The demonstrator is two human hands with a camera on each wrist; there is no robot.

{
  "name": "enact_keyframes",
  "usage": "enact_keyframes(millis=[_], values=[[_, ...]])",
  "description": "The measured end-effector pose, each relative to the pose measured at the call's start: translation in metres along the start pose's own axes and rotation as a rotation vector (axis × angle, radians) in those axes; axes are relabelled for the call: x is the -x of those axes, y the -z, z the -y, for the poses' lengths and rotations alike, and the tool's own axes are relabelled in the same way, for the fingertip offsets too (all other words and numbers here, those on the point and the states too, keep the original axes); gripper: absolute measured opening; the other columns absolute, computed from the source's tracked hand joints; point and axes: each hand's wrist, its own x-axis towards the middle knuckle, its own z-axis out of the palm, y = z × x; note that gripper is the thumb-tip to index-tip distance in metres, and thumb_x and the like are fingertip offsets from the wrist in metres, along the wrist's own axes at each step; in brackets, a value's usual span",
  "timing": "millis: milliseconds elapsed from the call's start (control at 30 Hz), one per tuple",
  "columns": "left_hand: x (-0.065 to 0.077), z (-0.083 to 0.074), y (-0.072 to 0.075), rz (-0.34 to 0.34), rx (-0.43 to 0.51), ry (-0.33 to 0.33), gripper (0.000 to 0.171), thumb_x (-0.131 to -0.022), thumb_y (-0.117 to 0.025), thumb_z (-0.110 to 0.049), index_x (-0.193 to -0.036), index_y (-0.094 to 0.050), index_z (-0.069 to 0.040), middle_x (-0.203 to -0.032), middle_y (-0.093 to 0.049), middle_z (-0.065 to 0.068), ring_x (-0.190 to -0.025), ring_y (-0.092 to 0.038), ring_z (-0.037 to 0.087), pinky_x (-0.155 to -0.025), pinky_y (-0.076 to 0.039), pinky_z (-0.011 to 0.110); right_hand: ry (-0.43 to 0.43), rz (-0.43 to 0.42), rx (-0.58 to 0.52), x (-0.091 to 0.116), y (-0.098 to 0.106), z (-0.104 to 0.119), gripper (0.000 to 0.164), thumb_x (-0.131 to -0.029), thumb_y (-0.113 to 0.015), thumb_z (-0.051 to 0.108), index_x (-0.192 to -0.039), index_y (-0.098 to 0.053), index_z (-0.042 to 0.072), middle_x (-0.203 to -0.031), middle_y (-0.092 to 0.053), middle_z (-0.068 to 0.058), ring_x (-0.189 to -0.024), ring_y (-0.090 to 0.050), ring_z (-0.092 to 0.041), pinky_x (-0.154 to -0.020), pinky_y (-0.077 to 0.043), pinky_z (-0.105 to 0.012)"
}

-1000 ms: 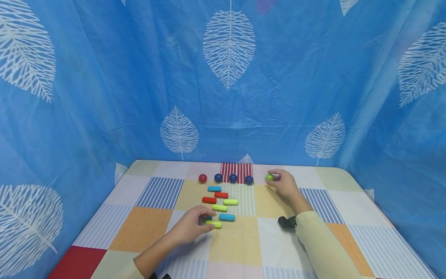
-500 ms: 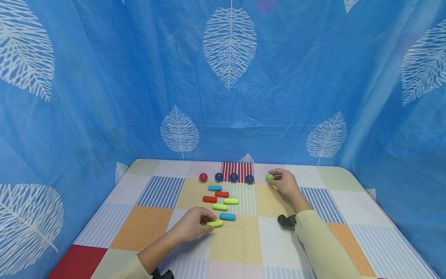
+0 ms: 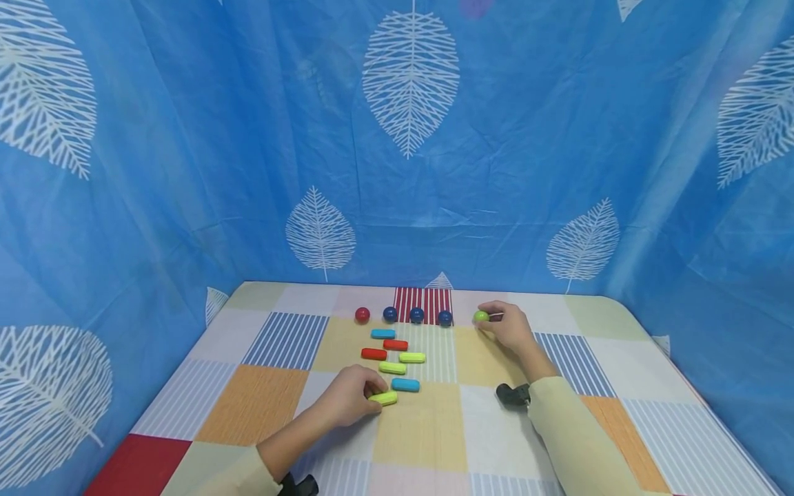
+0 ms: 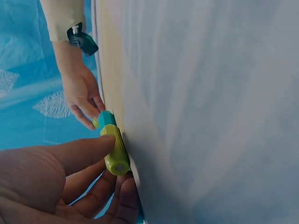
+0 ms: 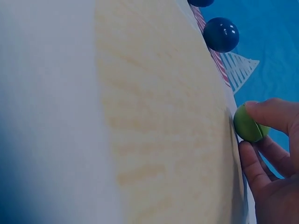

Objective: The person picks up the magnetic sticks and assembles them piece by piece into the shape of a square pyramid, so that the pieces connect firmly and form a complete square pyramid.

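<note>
Left hand (image 3: 351, 397) pinches a yellow block (image 3: 386, 398), right hand (image 3: 511, 326) a green ball (image 3: 480, 317) that, loosened, might roll toward nine o'clock.

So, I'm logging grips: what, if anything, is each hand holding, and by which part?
The left hand pinches a yellow-green rounded rod by its long sides; the right hand pinches a glossy green ball by opposite sides.

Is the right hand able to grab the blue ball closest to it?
Probably not right away: the right hand pinches the green ball. The nearest blue ball looks close, with only that green ball between them.
</note>
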Motion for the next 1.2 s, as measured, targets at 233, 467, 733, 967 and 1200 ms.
enact_keyframes(millis=[233, 467, 733, 967, 1200], values=[[0.000, 0.000, -0.001, -0.006, 0.011, -0.004, 0.019, -0.078, -0.085, -0.001, -0.095, -0.079, -0.006, -0.082, -0.067, -0.003, -0.076, -0.054, 0.012, -0.067, -0.048, 0.022, 0.018, 0.035, 0.009, 0.004, 0.003, 0.002, 0.038, -0.091, -0.077, 0.014, -0.125, -0.069, 0.002, -0.123, -0.071, -0.020, -0.109, -0.069, -0.036, -0.097, -0.055, -0.050], [-0.001, 0.003, -0.001, 0.014, 0.020, -0.060, 0.017, -0.078, -0.084, 0.000, -0.091, -0.078, -0.009, -0.082, -0.067, -0.005, -0.076, -0.055, 0.011, -0.067, -0.049, 0.022, 0.057, 0.075, -0.032, 0.015, 0.007, 0.004, 0.040, -0.088, -0.079, 0.015, -0.124, -0.070, 0.001, -0.120, -0.072, -0.020, -0.103, -0.070, -0.032, -0.085, -0.058, -0.037], [-0.009, 0.005, 0.000, 0.066, 0.042, -0.075, 0.017, -0.081, -0.084, -0.008, -0.095, -0.080, -0.017, -0.085, -0.067, -0.008, -0.078, -0.056, 0.012, -0.070, -0.050, 0.023, 0.044, 0.142, -0.057, 0.032, 0.009, 0.005, 0.042, -0.086, -0.081, 0.015, -0.124, -0.071, 0.002, -0.121, -0.071, -0.019, -0.104, -0.070, -0.029, -0.081, -0.058, -0.032], [-0.020, -0.004, -0.002, 0.075, 0.059, -0.170, 0.016, -0.083, -0.084, -0.009, -0.098, -0.081, -0.014, -0.090, -0.073, -0.007, -0.077, -0.058, 0.008, -0.071, -0.053, 0.020, 0.018, 0.201, -0.091, 0.049, 0.010, 0.014, 0.041, -0.085, -0.083, 0.016, -0.123, -0.072, 0.002, -0.120, -0.071, -0.018, -0.103, -0.069, -0.026, -0.078, -0.057, -0.029], [-0.033, -0.015, -0.013, 0.059, 0.071, -0.247, 0.016, -0.084, -0.082, -0.010, -0.100, -0.081, -0.015, -0.092, -0.075, -0.007, -0.076, -0.059, 0.001, -0.073, -0.053, 0.018, 0.018, 0.227, -0.130, 0.067, 0.010, 0.018, 0.040, -0.083, -0.085, 0.019, -0.119, -0.073, 0.004, -0.119, -0.072, -0.015, -0.102, -0.070, -0.024, -0.082, -0.057, -0.029]])
